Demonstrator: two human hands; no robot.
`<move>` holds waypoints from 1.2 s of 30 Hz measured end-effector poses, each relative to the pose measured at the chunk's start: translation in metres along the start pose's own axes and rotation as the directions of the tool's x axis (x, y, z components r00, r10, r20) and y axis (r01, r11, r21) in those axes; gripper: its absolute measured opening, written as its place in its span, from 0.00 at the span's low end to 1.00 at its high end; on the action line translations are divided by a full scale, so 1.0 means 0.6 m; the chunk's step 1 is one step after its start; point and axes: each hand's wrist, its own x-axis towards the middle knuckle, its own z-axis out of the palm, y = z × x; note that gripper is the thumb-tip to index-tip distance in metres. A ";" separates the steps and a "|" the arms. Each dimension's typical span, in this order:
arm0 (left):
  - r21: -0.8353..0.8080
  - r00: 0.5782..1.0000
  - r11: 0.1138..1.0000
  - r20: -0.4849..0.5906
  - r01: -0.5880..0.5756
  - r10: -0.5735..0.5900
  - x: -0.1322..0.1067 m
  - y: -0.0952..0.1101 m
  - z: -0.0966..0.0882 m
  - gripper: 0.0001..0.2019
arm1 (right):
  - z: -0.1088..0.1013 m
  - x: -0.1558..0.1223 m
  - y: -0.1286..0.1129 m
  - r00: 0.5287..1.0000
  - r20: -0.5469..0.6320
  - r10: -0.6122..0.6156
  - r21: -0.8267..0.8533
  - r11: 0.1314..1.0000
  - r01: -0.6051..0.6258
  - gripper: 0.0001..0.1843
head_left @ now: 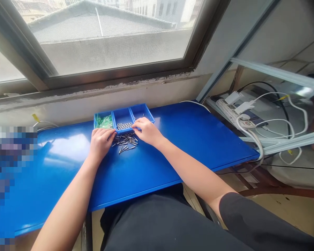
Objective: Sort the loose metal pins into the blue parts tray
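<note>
A blue three-compartment tray (pixel 129 107) stands near the wall. Green and clear small pieces (pixel 104 121) fill its left compartment, and small round metal rings (pixel 124 126) lie packed along the front of the middle one. Just in front of the tray is a loose pile of thin metal pins (pixel 125 141). My left hand (pixel 101 141) is closed at the tray's front left edge, thumb and fingertips together beside the pile. My right hand (pixel 146 130) pinches at the front rim, by the rings. Whatever either hand holds is too small to make out.
The blue table (pixel 136 174) runs below a window (pixel 115 42). On the right, a metal frame (pixel 277 71) surrounds a power strip (pixel 235 113) with plugs and white cables. A pixelated patch covers the far left. The right compartment holds a few small pieces.
</note>
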 end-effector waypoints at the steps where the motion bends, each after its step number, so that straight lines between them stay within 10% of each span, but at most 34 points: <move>1: -0.003 1.000 1.000 0.003 -0.001 0.001 0.000 0.000 0.000 0.08 | 0.000 0.000 -0.001 1.000 0.002 0.004 0.001 1.000 -0.004 0.09; 36: -0.034 0.997 0.998 0.059 0.044 -0.041 -0.004 0.012 -0.014 0.10 | 0.007 -0.009 -0.024 1.000 -0.001 0.021 -0.085 0.996 -0.021 0.06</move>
